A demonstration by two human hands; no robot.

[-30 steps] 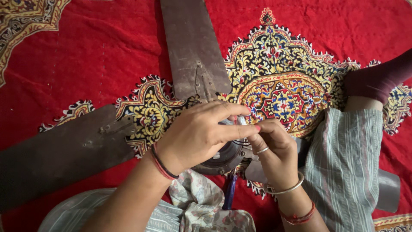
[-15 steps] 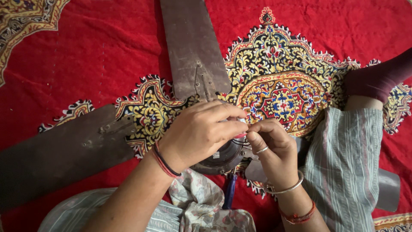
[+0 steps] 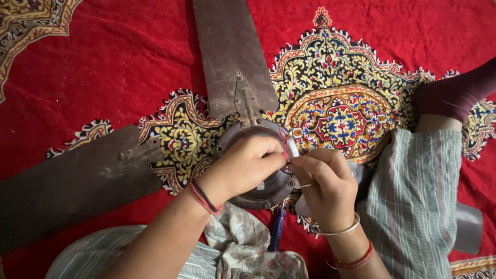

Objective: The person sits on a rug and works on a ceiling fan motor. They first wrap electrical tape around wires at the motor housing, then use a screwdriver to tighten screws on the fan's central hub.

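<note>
Red carpet [image 3: 103, 67]; both hands (left hand [image 3: 243, 168], right hand [image 3: 323, 188]) pinch fan hub [image 3: 258, 191].

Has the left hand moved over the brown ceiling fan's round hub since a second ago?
Yes. The left hand slid slightly left, uncovering more of the fan hub.

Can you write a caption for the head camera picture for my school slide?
Two hands, left hand and right hand, meet over a ceiling fan hub on a red patterned carpet.
</note>
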